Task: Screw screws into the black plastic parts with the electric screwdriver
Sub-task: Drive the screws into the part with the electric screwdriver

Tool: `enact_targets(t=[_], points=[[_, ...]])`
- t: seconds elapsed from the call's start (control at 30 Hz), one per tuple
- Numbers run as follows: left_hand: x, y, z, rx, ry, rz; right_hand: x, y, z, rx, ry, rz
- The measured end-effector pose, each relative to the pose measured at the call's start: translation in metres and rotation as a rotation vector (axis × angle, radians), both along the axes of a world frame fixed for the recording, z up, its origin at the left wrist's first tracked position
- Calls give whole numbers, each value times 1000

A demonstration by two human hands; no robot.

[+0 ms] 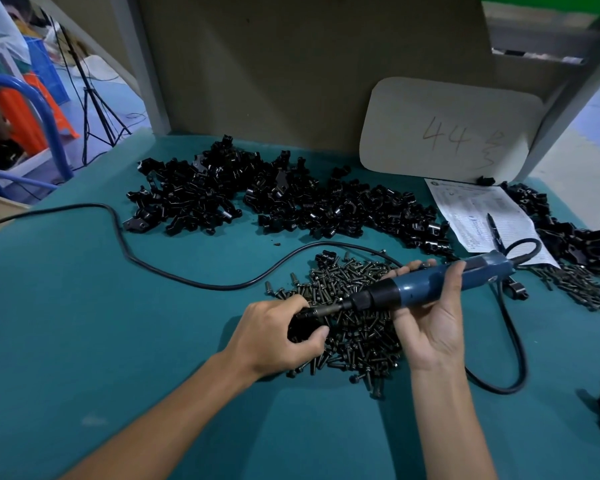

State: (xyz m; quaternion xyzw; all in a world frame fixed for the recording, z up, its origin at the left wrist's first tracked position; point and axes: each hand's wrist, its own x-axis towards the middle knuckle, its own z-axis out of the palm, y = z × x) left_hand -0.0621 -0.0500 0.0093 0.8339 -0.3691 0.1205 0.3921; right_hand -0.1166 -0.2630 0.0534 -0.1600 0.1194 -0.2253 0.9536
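The electric screwdriver (pixel 426 284) lies right to left, bit pointing left and slightly down into a black plastic part (pixel 300 329). The right hand (pixel 430 323), palm up, wraps its blue body; the left hand (pixel 274 337) grips the part over the screws (pixel 357 337) on the counter (pixel 153 323)

Screws (pixel 354 320) beneath, cord (pixel 510 341) rightward.
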Motion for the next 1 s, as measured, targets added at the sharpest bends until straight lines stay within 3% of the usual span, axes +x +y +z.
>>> enact_targets(t=[0.23,0.43,0.57,0.63,0.9,1.0], points=[[0,1,-1,19,-31,-19,3,-1,-3,-30,30,17],[2,3,-1,-9,1,-12,1,-2,0,-134,224,-54],[-1,2,1,-41,135,-42,1,-2,-2,23,21,0],[1,6,7,-155,249,-31,-2,-8,-3,18,34,-29],[13,16,22,-233,213,58,-18,-30,7,-231,234,-5],[11,14,17,-248,231,65,-27,-32,7,-434,402,29]])
